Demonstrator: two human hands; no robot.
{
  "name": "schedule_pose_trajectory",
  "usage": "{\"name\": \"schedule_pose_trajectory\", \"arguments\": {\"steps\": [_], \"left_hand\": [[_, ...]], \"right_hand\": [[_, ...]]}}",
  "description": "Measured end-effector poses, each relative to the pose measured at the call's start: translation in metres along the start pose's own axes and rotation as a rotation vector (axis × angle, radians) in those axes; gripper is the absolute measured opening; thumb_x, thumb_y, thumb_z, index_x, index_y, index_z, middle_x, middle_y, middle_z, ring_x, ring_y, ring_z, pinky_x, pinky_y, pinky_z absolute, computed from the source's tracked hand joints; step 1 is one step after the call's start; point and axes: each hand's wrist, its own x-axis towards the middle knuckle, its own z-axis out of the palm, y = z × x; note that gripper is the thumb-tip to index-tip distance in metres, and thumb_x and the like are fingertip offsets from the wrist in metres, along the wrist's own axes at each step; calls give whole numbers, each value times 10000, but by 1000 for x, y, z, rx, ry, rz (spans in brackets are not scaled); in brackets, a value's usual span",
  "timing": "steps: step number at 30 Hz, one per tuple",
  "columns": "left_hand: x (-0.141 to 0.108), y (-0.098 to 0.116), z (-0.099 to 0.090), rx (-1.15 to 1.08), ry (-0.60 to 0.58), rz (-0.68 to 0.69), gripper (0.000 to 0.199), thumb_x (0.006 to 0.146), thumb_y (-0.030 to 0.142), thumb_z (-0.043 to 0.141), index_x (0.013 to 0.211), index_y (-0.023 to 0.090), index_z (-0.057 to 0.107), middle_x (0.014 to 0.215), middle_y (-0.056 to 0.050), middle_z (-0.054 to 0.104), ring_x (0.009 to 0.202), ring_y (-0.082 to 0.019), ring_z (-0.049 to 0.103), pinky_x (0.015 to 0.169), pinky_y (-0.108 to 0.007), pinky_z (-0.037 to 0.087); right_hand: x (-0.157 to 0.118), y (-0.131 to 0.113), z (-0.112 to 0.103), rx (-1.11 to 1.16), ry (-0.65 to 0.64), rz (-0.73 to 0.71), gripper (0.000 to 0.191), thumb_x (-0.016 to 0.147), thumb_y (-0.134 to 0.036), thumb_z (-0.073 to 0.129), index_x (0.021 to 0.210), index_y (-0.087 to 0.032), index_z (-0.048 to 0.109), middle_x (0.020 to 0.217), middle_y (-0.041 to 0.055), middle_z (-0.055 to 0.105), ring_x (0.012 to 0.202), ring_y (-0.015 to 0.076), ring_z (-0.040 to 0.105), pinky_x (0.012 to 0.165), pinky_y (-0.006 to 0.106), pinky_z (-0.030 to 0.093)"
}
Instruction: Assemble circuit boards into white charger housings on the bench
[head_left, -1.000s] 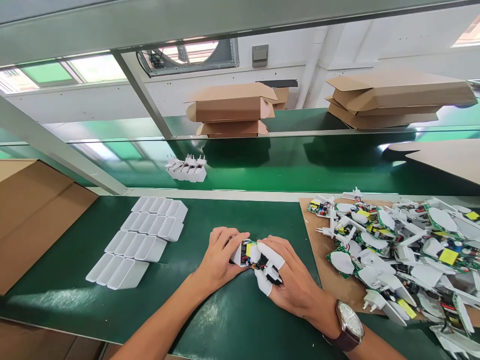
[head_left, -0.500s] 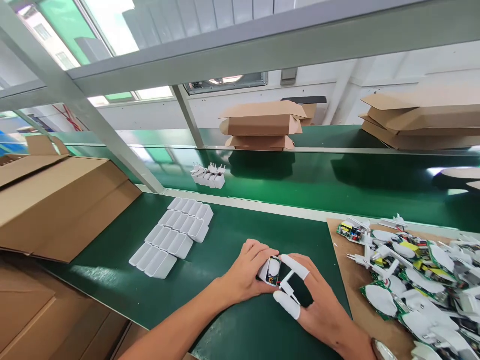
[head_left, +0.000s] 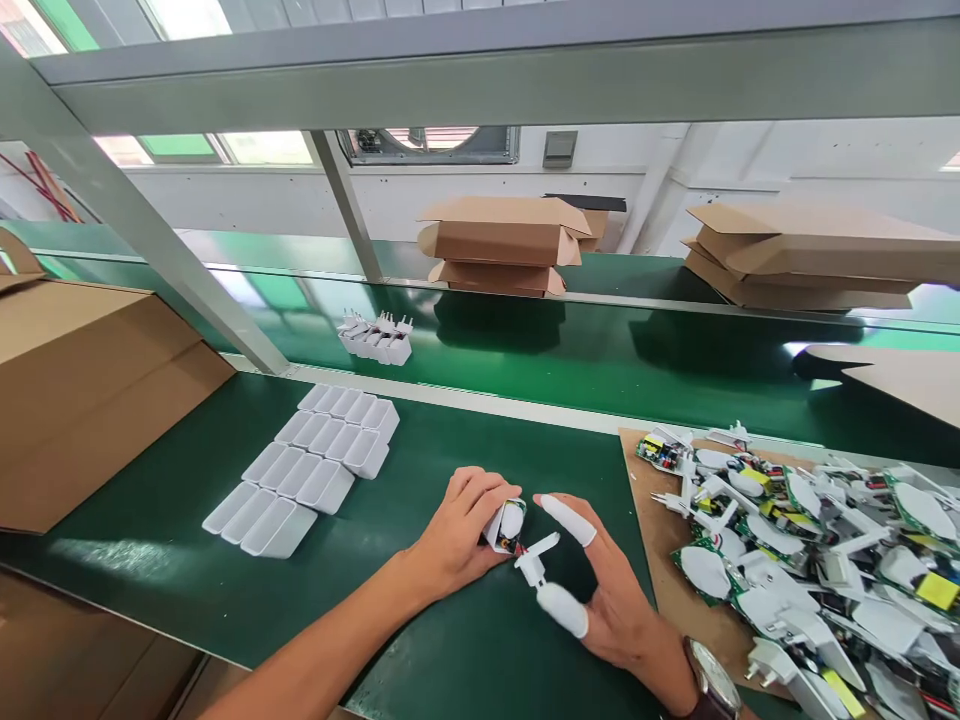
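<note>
My left hand (head_left: 466, 525) is wrapped round a small white housing (head_left: 505, 526) with a circuit board and a white round pad inside it. A white plug piece (head_left: 534, 562) hangs by short wires at the housing's right edge. Around that piece, my right hand (head_left: 600, 580) has its thumb and index finger spread, both in white finger covers. The thumb tip is close to the plug piece; whether they touch is unclear. Rows of white open cases (head_left: 300, 465) lie on the green table (head_left: 450, 430) to the left.
A brown board (head_left: 641, 500) at the right bears a heap of circuit boards with plug pieces (head_left: 795, 560). Several white assembled units (head_left: 376, 340) stand on the green belt (head_left: 600, 370) behind. Cartons (head_left: 499, 245) sit beyond it; a large carton (head_left: 97, 390) is at the left.
The view has turned a little to the right. My right thumb and index finger have opened wider, and the plug piece has tilted and now hangs lower beside the housing.
</note>
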Motion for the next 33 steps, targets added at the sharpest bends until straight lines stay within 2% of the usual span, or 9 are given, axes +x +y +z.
{"name": "schedule_pose_trajectory", "arguments": {"steps": [4, 8, 10, 12, 15, 20, 23, 28, 33], "left_hand": [[0, 0, 0, -295, -127, -127, 608, 917, 321, 716, 1461, 237, 456, 1283, -145, 660, 1166, -259, 641, 973, -422, 567], [2, 4, -4, -449, -237, -224, 514, 913, 241, 690, 1401, 252, 530, 1313, -124, 668, 1230, -248, 642, 1033, -405, 556], [1, 4, -4, -476, -273, -191, 728, 841, 224, 751, 1498, 253, 437, 1378, -137, 626, 1316, -273, 577, 1091, -446, 521], [0, 2, -2, -499, -304, -172, 958, 753, 209, 815, 1573, 254, 324, 1384, -148, 603, 1310, -290, 563, 1060, -455, 538], [-3, -2, 1, -466, -269, -176, 967, 713, 229, 858, 1544, 256, 364, 1260, -132, 635, 1175, -282, 606, 976, -440, 570], [-3, -1, -1, -224, -90, -118, 702, 880, 242, 703, 1512, 253, 398, 1267, -145, 557, 1131, -260, 578, 974, -438, 554], [-4, 0, -3, -141, -92, -69, 712, 894, 182, 643, 1544, 268, 367, 1246, -142, 519, 1109, -254, 568, 897, -402, 570], [-2, 2, -4, -109, -95, -19, 790, 852, 138, 652, 1565, 284, 345, 1208, -130, 505, 1075, -255, 550, 856, -406, 572], [-1, 3, -9, -123, -96, -68, 759, 852, 113, 641, 1545, 287, 383, 1204, -124, 488, 1110, -262, 552, 894, -428, 574]], "right_hand": [[1, 12, 2, -57, 68, -24, 396, 1005, -81, 425, 1337, -243, 566, 1319, 112, 641, 1200, 198, 666, 1039, 337, 573], [3, 18, 10, -108, 45, -115, 345, 977, -99, 524, 1288, -229, 601, 1314, 128, 649, 1191, 226, 682, 994, 339, 607], [3, 18, 12, -122, 70, -122, 322, 973, -144, 562, 1283, -224, 604, 1274, 133, 660, 1138, 239, 705, 941, 341, 634], [2, 18, 12, -126, 77, -109, 312, 976, -159, 559, 1275, -235, 609, 1204, 116, 683, 1049, 230, 732, 875, 321, 654], [0, 19, 11, -145, 88, -51, 366, 988, -145, 492, 1320, -262, 594, 1169, 88, 710, 963, 215, 756, 810, 300, 669], [0, 19, 6, -40, 52, -30, 468, 1014, -171, 404, 1462, -263, 505, 1356, 109, 664, 1165, 265, 716, 919, 364, 658], [2, 16, 9, -18, 0, -58, 482, 1007, -208, 483, 1487, -238, 479, 1398, 139, 636, 1196, 273, 701, 938, 364, 652], [0, 21, 18, -158, 50, -126, 436, 957, -106, 506, 1371, -236, 549, 1259, 121, 713, 1057, 220, 753, 816, 288, 671], [-5, 20, 13, -188, 84, -72, 440, 946, -97, 542, 1367, -225, 556, 1353, 142, 676, 1187, 247, 706, 889, 330, 660]]}}
